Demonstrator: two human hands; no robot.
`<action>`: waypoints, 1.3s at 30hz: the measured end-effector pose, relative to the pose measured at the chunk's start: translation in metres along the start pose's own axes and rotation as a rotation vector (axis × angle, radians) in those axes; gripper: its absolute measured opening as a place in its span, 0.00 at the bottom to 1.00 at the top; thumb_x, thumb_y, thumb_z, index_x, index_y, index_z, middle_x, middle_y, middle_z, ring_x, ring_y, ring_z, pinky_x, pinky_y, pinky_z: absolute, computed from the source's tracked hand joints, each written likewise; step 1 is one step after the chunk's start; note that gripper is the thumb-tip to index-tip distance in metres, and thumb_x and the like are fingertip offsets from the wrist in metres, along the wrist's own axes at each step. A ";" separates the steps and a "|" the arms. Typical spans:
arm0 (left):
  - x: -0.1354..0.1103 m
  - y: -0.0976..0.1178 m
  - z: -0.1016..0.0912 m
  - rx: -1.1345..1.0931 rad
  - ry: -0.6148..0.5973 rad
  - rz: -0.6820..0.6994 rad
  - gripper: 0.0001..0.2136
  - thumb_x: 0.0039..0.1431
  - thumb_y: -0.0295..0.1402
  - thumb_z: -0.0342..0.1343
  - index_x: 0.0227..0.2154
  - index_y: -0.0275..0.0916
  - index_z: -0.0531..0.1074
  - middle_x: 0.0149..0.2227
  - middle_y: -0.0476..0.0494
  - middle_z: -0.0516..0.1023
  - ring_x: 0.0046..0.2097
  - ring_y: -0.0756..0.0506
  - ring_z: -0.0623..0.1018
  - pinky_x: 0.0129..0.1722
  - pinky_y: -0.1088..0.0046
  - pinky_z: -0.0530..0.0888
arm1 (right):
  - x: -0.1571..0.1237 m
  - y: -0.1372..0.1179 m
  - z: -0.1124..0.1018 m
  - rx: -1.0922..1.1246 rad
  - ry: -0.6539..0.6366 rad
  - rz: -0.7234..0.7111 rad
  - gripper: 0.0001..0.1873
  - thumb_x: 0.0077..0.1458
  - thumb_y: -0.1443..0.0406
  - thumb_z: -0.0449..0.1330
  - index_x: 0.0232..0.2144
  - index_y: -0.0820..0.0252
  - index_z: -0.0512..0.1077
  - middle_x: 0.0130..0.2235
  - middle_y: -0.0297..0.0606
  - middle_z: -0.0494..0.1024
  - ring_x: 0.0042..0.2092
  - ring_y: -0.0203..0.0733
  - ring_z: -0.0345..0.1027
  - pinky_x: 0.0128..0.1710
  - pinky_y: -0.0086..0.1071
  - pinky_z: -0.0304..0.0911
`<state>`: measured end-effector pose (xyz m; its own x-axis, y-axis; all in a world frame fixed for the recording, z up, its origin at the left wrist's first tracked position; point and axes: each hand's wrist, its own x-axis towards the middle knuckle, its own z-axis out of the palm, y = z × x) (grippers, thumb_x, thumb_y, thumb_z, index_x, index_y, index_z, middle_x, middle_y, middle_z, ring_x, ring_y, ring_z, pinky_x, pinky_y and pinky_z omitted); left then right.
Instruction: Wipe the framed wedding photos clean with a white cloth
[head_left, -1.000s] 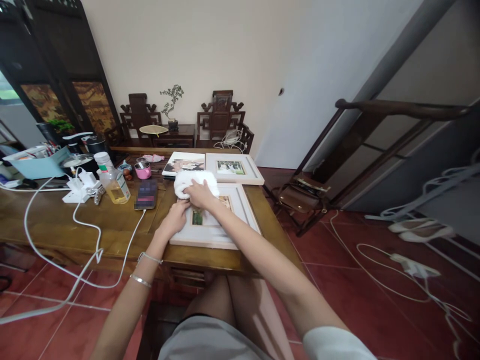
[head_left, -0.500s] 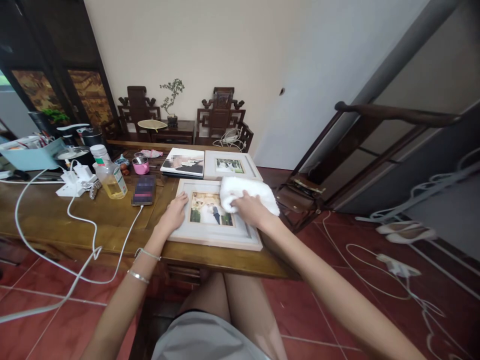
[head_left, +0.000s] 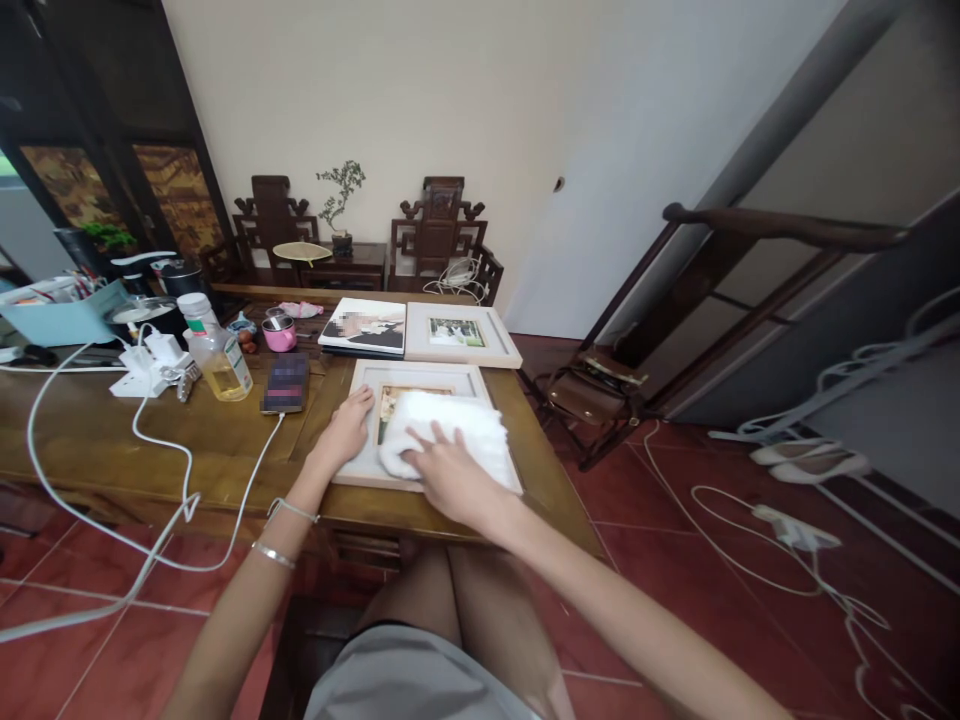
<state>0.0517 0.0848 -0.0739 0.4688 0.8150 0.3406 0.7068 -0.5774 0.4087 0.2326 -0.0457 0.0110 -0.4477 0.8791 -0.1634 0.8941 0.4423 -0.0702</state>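
A white picture frame [head_left: 420, 377] lies flat on the wooden table [head_left: 112, 440] in front of me. My right hand [head_left: 450, 480] presses a white cloth [head_left: 450, 432] onto the frame's lower half, fingers bent over the cloth. My left hand [head_left: 346, 428] rests on the frame's left edge, fingers laid on it, holding it still. The cloth covers most of the photo.
Behind lie a second white frame [head_left: 461, 334] and a photo book [head_left: 365, 326]. A phone [head_left: 285, 384], oil bottle [head_left: 221, 362], pink cup [head_left: 279, 333], power strip [head_left: 150, 370] with white cables stand left. Carved chairs, a stair rail and floor cables are around.
My right hand has swept the cloth from the frame's top left, to its right side, then down to the near edge. The left hand stays on the frame's left edge.
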 end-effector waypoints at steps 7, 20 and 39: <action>0.001 -0.005 0.000 -0.067 0.039 0.027 0.27 0.52 0.16 0.42 0.54 0.31 0.70 0.60 0.35 0.68 0.65 0.41 0.62 0.65 0.56 0.59 | 0.002 -0.014 0.000 0.052 0.004 -0.064 0.30 0.52 0.77 0.48 0.57 0.63 0.68 0.67 0.48 0.55 0.67 0.64 0.45 0.61 0.62 0.45; -0.001 -0.006 0.003 -0.046 -0.037 0.008 0.29 0.50 0.15 0.42 0.56 0.31 0.68 0.63 0.33 0.63 0.66 0.41 0.59 0.65 0.54 0.59 | 0.033 0.108 -0.010 -0.035 0.167 0.350 0.29 0.54 0.77 0.46 0.57 0.63 0.66 0.60 0.54 0.66 0.63 0.60 0.53 0.56 0.55 0.53; -0.007 0.020 -0.021 -0.269 0.277 -0.124 0.25 0.68 0.36 0.36 0.61 0.27 0.61 0.61 0.32 0.66 0.62 0.41 0.67 0.64 0.61 0.61 | 0.066 -0.001 -0.009 0.089 0.098 0.006 0.31 0.53 0.76 0.47 0.59 0.61 0.65 0.69 0.43 0.48 0.68 0.67 0.39 0.58 0.69 0.46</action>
<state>0.0518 0.0663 -0.0506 0.2020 0.8563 0.4753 0.5677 -0.4978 0.6556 0.2023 0.0134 0.0094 -0.4372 0.8969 -0.0673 0.8923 0.4231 -0.1573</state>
